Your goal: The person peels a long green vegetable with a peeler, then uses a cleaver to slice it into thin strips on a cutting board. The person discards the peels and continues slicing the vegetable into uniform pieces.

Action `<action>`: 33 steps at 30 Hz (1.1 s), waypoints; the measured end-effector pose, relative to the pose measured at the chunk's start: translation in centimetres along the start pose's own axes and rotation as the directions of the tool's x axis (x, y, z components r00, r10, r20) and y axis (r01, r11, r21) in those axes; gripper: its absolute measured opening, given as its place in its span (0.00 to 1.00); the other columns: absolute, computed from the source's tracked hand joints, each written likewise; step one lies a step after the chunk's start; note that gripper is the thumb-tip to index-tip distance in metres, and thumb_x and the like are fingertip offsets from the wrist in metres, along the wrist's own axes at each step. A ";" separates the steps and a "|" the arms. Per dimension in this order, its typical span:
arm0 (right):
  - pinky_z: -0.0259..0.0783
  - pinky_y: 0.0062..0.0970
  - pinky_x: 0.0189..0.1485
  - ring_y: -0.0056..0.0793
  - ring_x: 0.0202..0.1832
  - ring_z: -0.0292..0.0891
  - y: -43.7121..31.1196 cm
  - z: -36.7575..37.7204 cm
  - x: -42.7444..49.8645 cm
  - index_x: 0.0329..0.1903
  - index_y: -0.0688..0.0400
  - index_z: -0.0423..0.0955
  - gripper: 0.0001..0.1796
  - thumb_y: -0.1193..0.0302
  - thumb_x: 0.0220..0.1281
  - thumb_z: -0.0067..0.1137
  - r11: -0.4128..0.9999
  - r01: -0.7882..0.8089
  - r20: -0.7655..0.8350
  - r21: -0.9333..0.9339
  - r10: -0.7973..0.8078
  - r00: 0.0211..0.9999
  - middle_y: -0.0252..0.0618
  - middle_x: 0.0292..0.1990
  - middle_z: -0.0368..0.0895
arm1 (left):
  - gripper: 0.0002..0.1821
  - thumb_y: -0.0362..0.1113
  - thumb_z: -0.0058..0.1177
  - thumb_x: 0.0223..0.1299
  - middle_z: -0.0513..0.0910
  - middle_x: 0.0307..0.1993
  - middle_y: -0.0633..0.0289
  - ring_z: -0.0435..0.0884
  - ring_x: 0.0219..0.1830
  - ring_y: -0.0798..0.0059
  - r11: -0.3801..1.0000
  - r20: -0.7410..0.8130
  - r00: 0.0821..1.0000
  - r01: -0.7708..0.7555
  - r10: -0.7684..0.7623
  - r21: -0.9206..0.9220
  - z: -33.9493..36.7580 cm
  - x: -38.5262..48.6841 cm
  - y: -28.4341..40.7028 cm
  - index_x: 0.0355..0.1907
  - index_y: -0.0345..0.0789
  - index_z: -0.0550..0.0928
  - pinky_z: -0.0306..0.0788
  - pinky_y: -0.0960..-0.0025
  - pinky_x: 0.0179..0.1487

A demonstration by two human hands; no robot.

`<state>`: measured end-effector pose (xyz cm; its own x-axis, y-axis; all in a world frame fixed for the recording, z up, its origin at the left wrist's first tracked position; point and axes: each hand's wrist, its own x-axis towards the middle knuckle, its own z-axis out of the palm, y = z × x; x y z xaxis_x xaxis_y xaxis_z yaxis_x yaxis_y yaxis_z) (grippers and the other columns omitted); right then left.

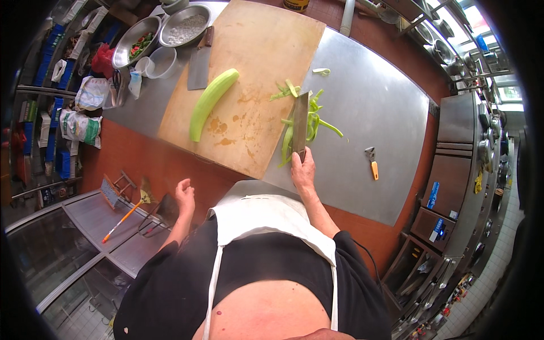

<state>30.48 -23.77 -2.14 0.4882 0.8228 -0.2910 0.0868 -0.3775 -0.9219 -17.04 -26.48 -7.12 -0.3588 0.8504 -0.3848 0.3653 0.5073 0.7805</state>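
My right hand (304,170) is closed around the handle of a cleaver (301,123), whose blade stands on edge at the right side of the wooden cutting board (267,46). Green peel strips (314,121) lie against the blade, partly on the board and partly on the steel table. A peeled pale green gourd (212,102) rests on the board's left part. My left hand (185,193) hangs off the board's near edge with its fingers curled loosely, holding nothing. To the right, a peeler with a yellow handle (373,163) lies on the steel.
A second cleaver (199,63) lies at the board's left edge. Beyond it are a steel bowl of white pieces (187,29), a bowl of cut red and green vegetables (138,42) and a clear plastic tub (163,63). The steel table (361,97) extends right.
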 end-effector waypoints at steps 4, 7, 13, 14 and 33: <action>0.81 0.42 0.60 0.40 0.51 0.87 -1.0 4.4 3.1 0.72 0.60 0.75 0.25 0.67 0.78 0.62 0.994 -0.087 0.123 0.060 0.079 0.989 0.45 0.51 0.91 | 0.20 0.22 0.54 0.73 0.84 0.60 0.54 0.87 0.57 0.68 0.997 0.029 0.999 0.035 -0.037 0.070 -0.6 -0.6 -0.9 0.64 0.35 0.85 0.85 0.67 0.54; 0.80 0.41 0.57 0.39 0.50 0.86 -1.2 6.9 5.9 0.71 0.59 0.76 0.24 0.66 0.78 0.62 0.953 -0.271 0.267 0.132 0.229 0.936 0.44 0.51 0.90 | 0.19 0.23 0.53 0.74 0.84 0.60 0.55 0.88 0.53 0.70 0.997 0.126 0.992 0.014 -0.023 0.076 -0.3 0.2 -0.1 0.64 0.35 0.84 0.84 0.69 0.52; 0.61 0.23 0.18 0.14 0.18 0.63 -1.9 2.0 5.2 0.58 0.54 0.75 0.09 0.67 0.83 0.61 0.963 -0.108 0.035 0.248 0.103 0.994 0.25 0.26 0.70 | 0.18 0.26 0.52 0.78 0.86 0.57 0.59 0.88 0.46 0.76 0.999 0.121 0.992 0.030 -0.026 -0.029 0.1 2.7 1.9 0.66 0.36 0.84 0.83 0.72 0.47; 0.61 0.23 0.18 0.14 0.18 0.64 -2.6 -0.4 4.6 0.58 0.54 0.75 0.09 0.67 0.84 0.61 0.957 -0.182 0.041 0.226 0.177 0.983 0.25 0.25 0.69 | 0.18 0.26 0.52 0.78 0.86 0.56 0.59 0.88 0.45 0.76 1.000 0.124 0.992 0.004 -0.002 -0.022 0.1 2.8 1.8 0.66 0.36 0.84 0.83 0.72 0.46; 0.81 0.50 0.54 0.55 0.52 0.88 -3.6 -20.5 31.9 0.68 0.39 0.78 0.23 0.66 0.73 0.68 0.631 0.427 0.373 -0.648 -0.226 0.900 0.47 0.49 0.91 | 0.48 0.43 0.65 0.78 0.71 0.76 0.43 0.85 0.65 0.60 0.977 0.552 0.829 0.183 -0.095 -0.106 27.5 -12.2 20.7 0.91 0.39 0.54 0.85 0.59 0.62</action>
<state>63.58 -4.86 -2.82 0.0956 0.9842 -0.1493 0.8260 -0.1622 -0.5398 18.46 -22.49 0.18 0.1419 0.7332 -0.6651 0.2001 0.6368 0.7447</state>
